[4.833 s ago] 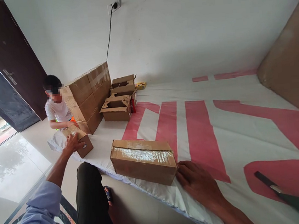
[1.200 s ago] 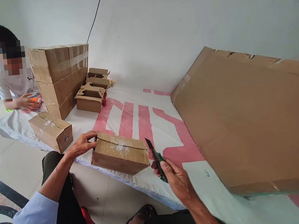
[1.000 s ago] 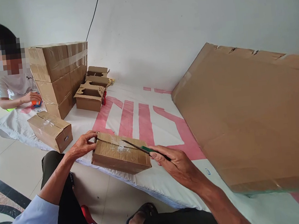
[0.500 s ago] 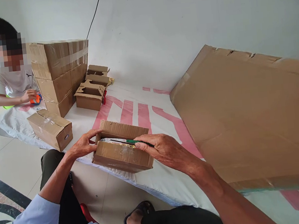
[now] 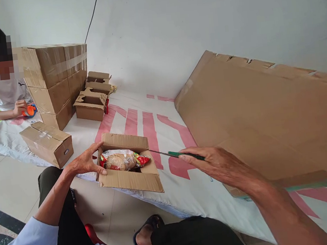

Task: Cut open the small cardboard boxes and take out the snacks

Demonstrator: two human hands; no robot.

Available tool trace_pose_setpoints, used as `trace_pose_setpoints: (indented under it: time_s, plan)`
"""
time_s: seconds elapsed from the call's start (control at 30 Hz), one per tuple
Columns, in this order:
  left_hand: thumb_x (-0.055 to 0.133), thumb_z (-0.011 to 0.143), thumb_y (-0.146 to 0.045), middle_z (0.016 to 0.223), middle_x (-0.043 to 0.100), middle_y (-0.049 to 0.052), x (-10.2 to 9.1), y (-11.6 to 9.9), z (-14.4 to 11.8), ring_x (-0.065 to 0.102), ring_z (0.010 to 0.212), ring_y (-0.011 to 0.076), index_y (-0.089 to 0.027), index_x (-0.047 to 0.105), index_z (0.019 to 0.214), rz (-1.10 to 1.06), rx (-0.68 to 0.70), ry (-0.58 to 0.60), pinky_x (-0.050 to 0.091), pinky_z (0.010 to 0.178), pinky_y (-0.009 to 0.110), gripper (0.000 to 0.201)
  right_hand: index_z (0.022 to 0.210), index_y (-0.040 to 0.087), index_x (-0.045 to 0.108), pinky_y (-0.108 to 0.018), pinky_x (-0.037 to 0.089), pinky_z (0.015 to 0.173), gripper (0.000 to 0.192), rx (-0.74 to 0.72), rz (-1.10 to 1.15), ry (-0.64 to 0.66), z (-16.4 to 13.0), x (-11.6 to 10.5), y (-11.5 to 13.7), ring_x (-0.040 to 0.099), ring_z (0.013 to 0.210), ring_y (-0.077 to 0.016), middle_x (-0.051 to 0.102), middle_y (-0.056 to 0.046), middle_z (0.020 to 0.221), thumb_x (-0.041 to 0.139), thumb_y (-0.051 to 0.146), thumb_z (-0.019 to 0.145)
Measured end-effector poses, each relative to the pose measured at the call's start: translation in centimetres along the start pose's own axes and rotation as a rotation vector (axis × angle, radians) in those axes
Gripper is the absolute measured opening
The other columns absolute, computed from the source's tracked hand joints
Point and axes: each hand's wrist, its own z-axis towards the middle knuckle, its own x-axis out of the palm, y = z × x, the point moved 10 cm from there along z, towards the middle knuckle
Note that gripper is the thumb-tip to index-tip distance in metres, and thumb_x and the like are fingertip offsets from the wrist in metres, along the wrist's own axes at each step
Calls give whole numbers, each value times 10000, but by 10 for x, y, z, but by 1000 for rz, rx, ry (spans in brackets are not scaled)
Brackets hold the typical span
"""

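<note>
The left hand (image 5: 87, 161) is spread against the open box (image 5: 131, 180); the right hand (image 5: 216, 163) grips a knife (image 5: 174, 153). Inside lies a packet (image 5: 123, 161), its print unreadable. Under the box, pink-marked cloth (image 5: 189, 197); beyond, stacked boxes (image 5: 54, 69), pale wall (image 5: 170, 20), a cable (image 5: 92, 15) cut off above.

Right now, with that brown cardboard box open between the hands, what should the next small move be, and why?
I'd probably lay the green-handled knife on the red-and-white cloth: the right hand holds it, blade out, and the left hand touches the open brown cardboard box, where a red-ended plastic packet lies exposed.
</note>
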Motion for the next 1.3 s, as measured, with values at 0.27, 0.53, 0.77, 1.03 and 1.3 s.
trace_pose_setpoints:
  time_s: [0.27,0.53,0.77,1.03,1.3]
  plan:
    - [1002,610,-503,1710,431,144,-3,1,3,460,1529,431,-311,381,1692,44,29,-3,548,1151,523,1263,1093,215,772,-423,593,767,478,253,258,-302,-38,84,-126,756,886,-305,824,-101,982,589,598,874]
    - [969,641,-539,1720,386,162,-6,-1,3,484,1499,430,-267,341,1708,117,-37,15,539,1171,533,1268,1154,198,709,-483,535,918,386,438,-130,-298,-63,135,-199,687,1063,-362,758,-192,1117,515,429,914]
    - [948,675,-529,1728,362,148,-7,2,6,465,1514,408,-299,275,1730,136,-30,24,537,1173,517,1272,1122,169,708,-557,514,981,342,312,-166,-438,-50,115,-162,632,1109,-397,719,-232,1143,508,383,946]
    - [944,678,-507,1724,369,149,-8,0,2,473,1502,410,-283,263,1734,137,-52,7,526,1178,517,1277,1194,256,737,-527,526,1061,259,-268,184,-401,8,77,26,665,1158,-317,755,-123,1204,579,322,1000]
    - [962,638,-515,1727,354,152,-5,-1,3,451,1508,419,-268,283,1728,113,-64,5,499,1194,531,1307,1047,244,746,-497,529,956,147,-375,-46,-86,46,88,87,631,1105,-340,753,-116,1072,759,272,903]
